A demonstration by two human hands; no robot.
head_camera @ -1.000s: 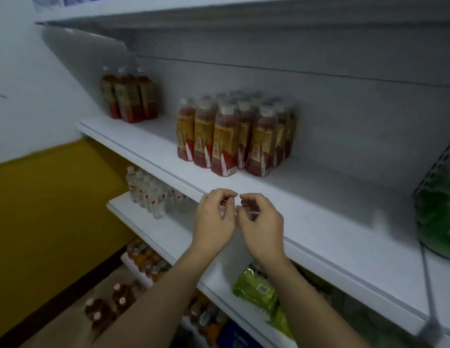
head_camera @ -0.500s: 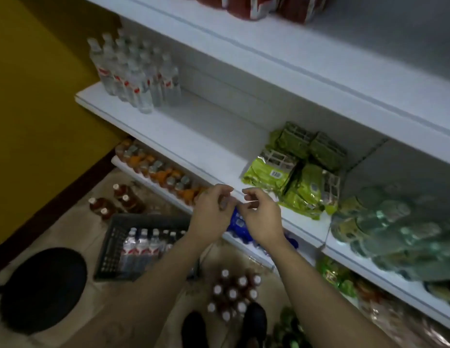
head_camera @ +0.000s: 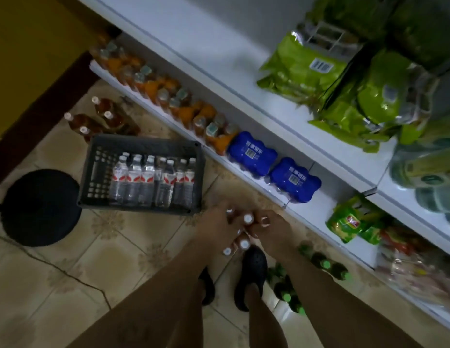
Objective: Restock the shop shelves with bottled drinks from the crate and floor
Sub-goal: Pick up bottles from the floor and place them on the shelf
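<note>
Both hands meet low over white-capped bottles (head_camera: pixel 244 243) standing on the floor by the feet: left hand (head_camera: pixel 215 223), right hand (head_camera: pixel 274 228). Fingers blurred, can't tell if gripping. Crate (head_camera: pixel 143 141) of water bottles (head_camera: pixel 148 179) sits left of them, near the bottom shelf (head_camera: pixel 306 209).

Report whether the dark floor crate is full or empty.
Partly full. The dark grey plastic crate holds upright clear red-labelled water bottles across most of it; one end shows bare perforated plastic.
</note>
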